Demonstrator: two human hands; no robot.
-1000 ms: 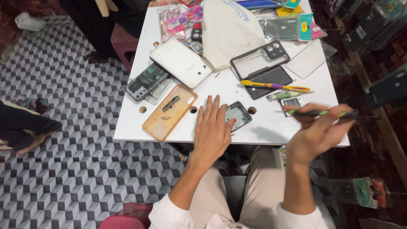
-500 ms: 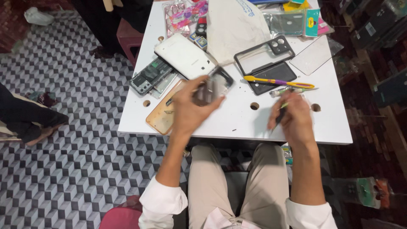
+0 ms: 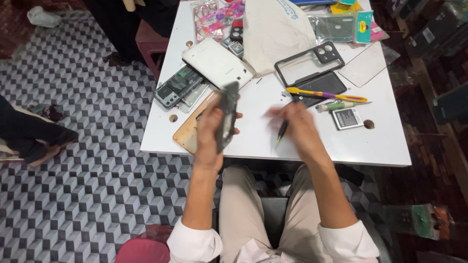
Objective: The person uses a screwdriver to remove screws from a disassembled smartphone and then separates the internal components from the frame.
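1. Left hand (image 3: pixel 210 131): closed around a dark phone (image 3: pixel 226 116), which it holds edge-on and tilted above the near left part of the white table (image 3: pixel 273 143).
2. Right hand (image 3: pixel 297 124): blurred; fingers pinched together on a thin dark tool (image 3: pixel 281 132), its tip pointing down toward the table top, just right of the phone.
3. Beneath the left hand lies a tan phone back cover (image 3: pixel 191 134), flat on the table near its front edge.
4. Further back on the left: an opened phone body showing its inner parts (image 3: pixel 176 87), with a white tablet (image 3: pixel 217 63) lying partly over it.
5. Centre right: a clear case with a black rim (image 3: pixel 309 63), a dark flat panel (image 3: pixel 321 86), a yellow-and-purple tool (image 3: pixel 325 94) and a green-handled screwdriver (image 3: pixel 339 105).
6. A small battery (image 3: pixel 347 118) lies just beside a round hole in the table.
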